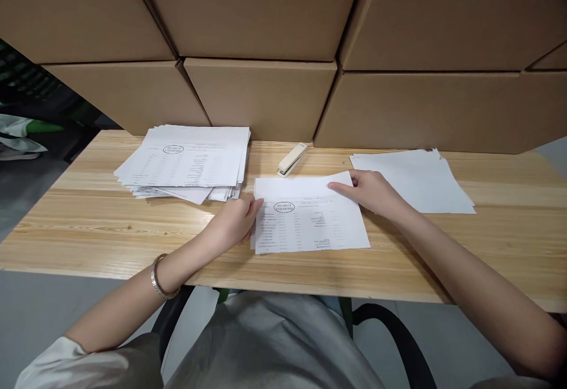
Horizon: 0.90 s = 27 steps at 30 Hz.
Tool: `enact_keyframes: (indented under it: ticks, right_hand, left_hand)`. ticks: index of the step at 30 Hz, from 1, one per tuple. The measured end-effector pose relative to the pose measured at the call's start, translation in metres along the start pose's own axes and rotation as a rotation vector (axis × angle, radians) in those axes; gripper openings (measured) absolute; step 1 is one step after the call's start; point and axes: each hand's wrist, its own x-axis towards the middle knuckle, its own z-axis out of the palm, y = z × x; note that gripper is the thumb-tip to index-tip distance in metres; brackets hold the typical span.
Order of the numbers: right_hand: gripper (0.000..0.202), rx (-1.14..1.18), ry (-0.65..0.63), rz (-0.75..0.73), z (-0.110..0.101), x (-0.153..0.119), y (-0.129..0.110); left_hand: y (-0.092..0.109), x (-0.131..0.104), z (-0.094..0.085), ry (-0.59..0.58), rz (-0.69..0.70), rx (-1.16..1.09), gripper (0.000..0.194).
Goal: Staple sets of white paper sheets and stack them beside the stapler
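Printed sheets of paper point(310, 224) with an oval stamp lie in front of me, at least two layered with edges slightly offset at the left. My left hand point(237, 218) pinches their left edge between thumb and curled fingers. At the upper right corner, my right hand point(372, 191) grips them, thumb on top and fingers underneath. Just beyond the sheets rests a cream stapler point(292, 160), touched by neither hand.
A thick, uneven stack of printed sheets point(190, 156) is at the left. Several white sheets point(416, 182) lie at the right, blank side up. Cardboard boxes point(261, 100) form a wall along the back of the wooden table point(133, 241).
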Motion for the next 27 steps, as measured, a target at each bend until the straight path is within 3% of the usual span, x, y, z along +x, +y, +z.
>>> enact_keyframes:
  ticks: [3,5,8,10,12,14,17,27]
  right_hand:
    - [0.048,-0.020,0.009,-0.002,0.003,0.004,-0.002]
    - [0.050,-0.072,0.025,-0.012,0.006,0.006,-0.004]
    - [0.052,-0.134,0.038,-0.022,0.008,0.008,-0.004]
    - [0.051,-0.149,0.038,-0.037,0.009,0.009,-0.004]
    - [0.051,-0.161,0.046,-0.049,0.010,0.009,-0.002]
    - [0.051,-0.160,0.043,-0.050,0.010,0.008,-0.001]
    - [0.052,-0.147,0.017,-0.019,0.010,0.006,0.001]
    - [0.058,-0.124,0.007,0.079,0.011,0.002,0.008]
  left_hand:
    - [0.004,-0.007,0.001,0.187,0.016,0.391,0.034]
    - [0.005,-0.014,0.005,0.317,0.111,0.626,0.039]
    - [0.004,-0.025,0.016,0.401,0.573,0.721,0.037]
    - [0.002,-0.027,0.026,0.353,0.892,0.691,0.037]
    - [0.001,-0.026,0.035,0.260,1.030,0.668,0.056]
    - [0.001,-0.022,0.041,0.180,1.034,0.667,0.067]
    - [0.001,-0.015,0.044,0.120,1.019,0.651,0.069]
    - [-0.006,-0.001,0.035,0.093,1.024,0.611,0.062]
